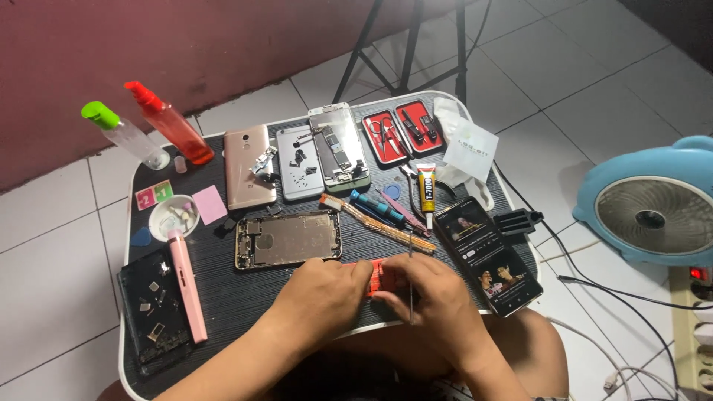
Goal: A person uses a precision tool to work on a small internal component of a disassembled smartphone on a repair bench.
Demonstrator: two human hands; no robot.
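Red strip (377,276) lies at the near edge of the worktop (245,297), pinched between both hands at centre. Exact nature of the strip cannot be told; only a short stretch shows between the fingers.

Far left: a clear bottle with green cap (125,134) and a red spray bottle (169,123) stand at the back corner. Below them sit two small cards (154,196), a pink square (209,204) and a white dish (169,217) of small parts. A pink pen-shaped tool (187,285) lies lengthwise beside a dark opened phone (154,312) at the near left corner.

Centre: a gold phone back (246,165), a silver housing (298,161) and an opened phone (339,146) lie side by side at the rear. An empty phone frame (288,239) lies just beyond the left hand (321,291), whose fingers are closed on the strip's left end.

Right of centre: the right hand (434,301) grips the strip's right end and also holds a thin metal tool (411,286) upright. A brush (375,223) and a blue screwdriver (377,209) lie beyond it, near a glue tube (426,188). A red tool case (405,131) lies open at the rear.

Right: a lit phone (486,255) lies diagonally. On the floor, a blue fan (650,210).
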